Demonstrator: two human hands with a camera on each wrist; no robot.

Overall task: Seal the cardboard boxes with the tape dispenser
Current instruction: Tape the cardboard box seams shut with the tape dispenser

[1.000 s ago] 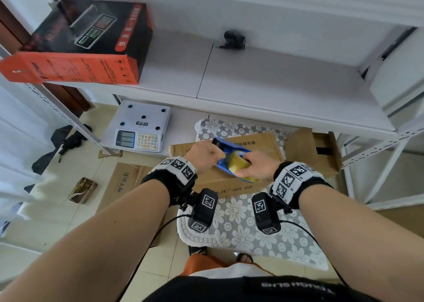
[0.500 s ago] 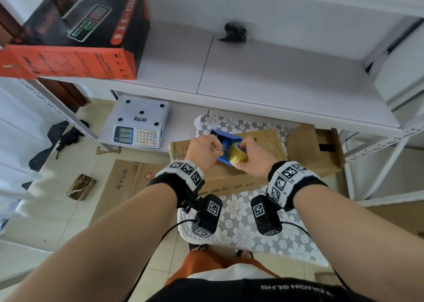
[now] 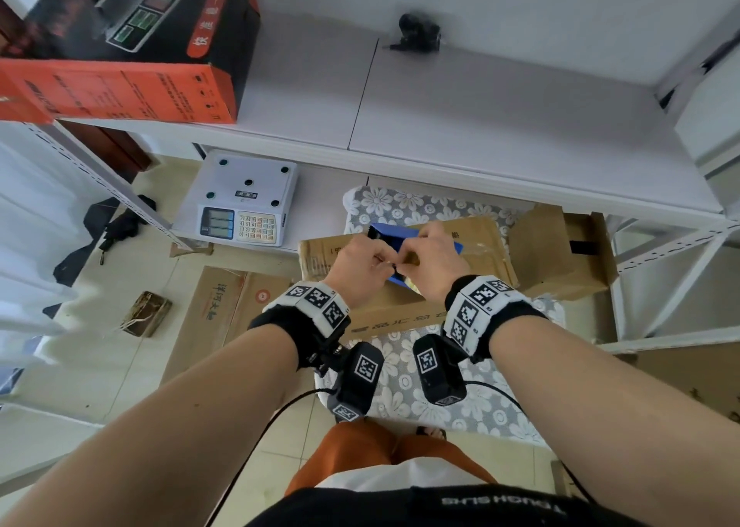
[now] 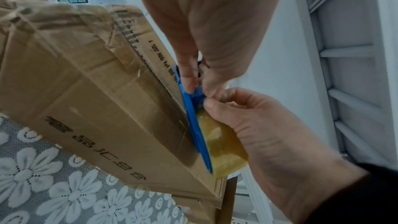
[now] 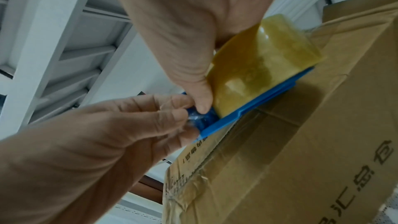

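A blue tape dispenser (image 3: 394,232) with a yellowish tape roll (image 5: 264,67) lies on top of a worn cardboard box (image 3: 486,246). My right hand (image 3: 420,254) grips the roll and dispenser from the right, thumb at the roll's front edge (image 5: 202,103). My left hand (image 3: 376,262) pinches the crinkled clear tape end (image 5: 194,119) at the dispenser's front. In the left wrist view, the fingertips of both hands meet over the blue frame (image 4: 193,125). The box top shows old tape along its seam (image 4: 148,67).
The box sits on a floral mat (image 3: 400,386) under a white shelf (image 3: 480,106). A second cardboard box (image 3: 560,254) stands to its right, and a white scale (image 3: 248,198) to its left. A red-and-black carton (image 3: 120,66) is on the shelf. Flattened cardboard (image 3: 224,310) lies on the floor.
My right hand has shifted from the top of the roll toward the dispenser's front. Both hands' fingertips have come together there, at the tape end.
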